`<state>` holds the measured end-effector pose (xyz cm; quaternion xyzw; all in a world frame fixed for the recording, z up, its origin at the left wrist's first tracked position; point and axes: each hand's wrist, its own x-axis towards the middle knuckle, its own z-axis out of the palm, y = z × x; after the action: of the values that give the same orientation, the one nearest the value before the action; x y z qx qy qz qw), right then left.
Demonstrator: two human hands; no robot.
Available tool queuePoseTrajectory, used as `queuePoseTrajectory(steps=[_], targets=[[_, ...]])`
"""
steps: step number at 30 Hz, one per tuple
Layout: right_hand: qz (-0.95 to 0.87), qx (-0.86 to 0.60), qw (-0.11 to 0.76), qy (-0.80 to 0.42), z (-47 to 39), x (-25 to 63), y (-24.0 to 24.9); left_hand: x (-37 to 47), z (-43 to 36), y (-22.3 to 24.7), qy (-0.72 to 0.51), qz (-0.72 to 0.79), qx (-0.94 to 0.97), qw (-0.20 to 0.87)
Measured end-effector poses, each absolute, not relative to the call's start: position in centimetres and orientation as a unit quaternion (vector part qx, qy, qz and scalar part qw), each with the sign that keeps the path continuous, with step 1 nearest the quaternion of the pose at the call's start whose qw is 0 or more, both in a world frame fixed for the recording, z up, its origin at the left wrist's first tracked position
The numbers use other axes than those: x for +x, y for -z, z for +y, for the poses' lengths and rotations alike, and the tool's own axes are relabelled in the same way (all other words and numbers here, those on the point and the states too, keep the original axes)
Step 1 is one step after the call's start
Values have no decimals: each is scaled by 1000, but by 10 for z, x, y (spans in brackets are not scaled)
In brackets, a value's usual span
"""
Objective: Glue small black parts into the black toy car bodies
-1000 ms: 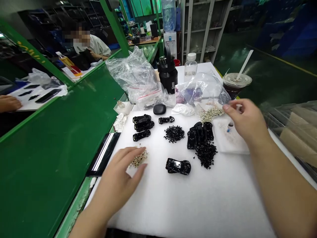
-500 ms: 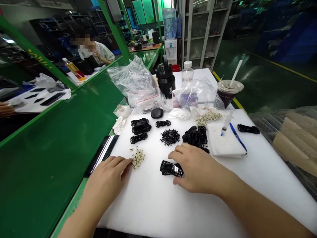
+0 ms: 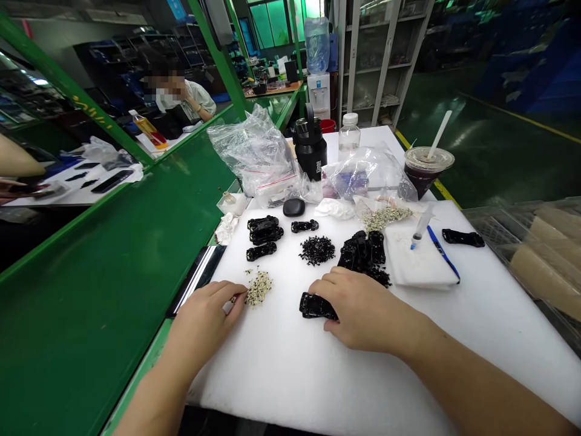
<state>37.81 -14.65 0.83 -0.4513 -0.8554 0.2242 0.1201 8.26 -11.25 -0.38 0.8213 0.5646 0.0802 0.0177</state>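
My left hand (image 3: 209,315) is at the left edge of a small pile of cream-and-black parts (image 3: 259,287), thumb and forefinger pinched together; whatever is between the fingertips is too small to make out. Under my right hand (image 3: 356,309) a glossy black toy car (image 3: 314,306) lies on the white board, with my fingers and thumb around its right end. Beyond that hand sits a heap of black toy cars (image 3: 356,249), with tiny black parts (image 3: 380,277) beside it. Another pile of tiny black parts (image 3: 317,250) lies in the middle.
Black toy cars (image 3: 264,230) are stacked at the left, and one car (image 3: 463,237) lies far right. A syringe (image 3: 422,226) and blue pen (image 3: 442,254) rest on a white pad. Behind stand a black bottle (image 3: 310,148) and a drink cup (image 3: 426,169). A phone (image 3: 197,278) edges the board.
My left thumb and forefinger have closed into a pinch beside the cream-and-black pile. My right fingers have closed further over the toy car. The whole view has shifted slightly.
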Motion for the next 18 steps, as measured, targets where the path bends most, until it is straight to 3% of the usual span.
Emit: queuePoseTrajectory(steps=[12, 18], targets=[[-846, -453, 122, -254, -148, 379, -7, 60, -118, -15, -43, 561, 819, 114], [-856, -454, 123, -216, -150, 376, 1, 48, -119, -12, -56, 581, 804, 113]])
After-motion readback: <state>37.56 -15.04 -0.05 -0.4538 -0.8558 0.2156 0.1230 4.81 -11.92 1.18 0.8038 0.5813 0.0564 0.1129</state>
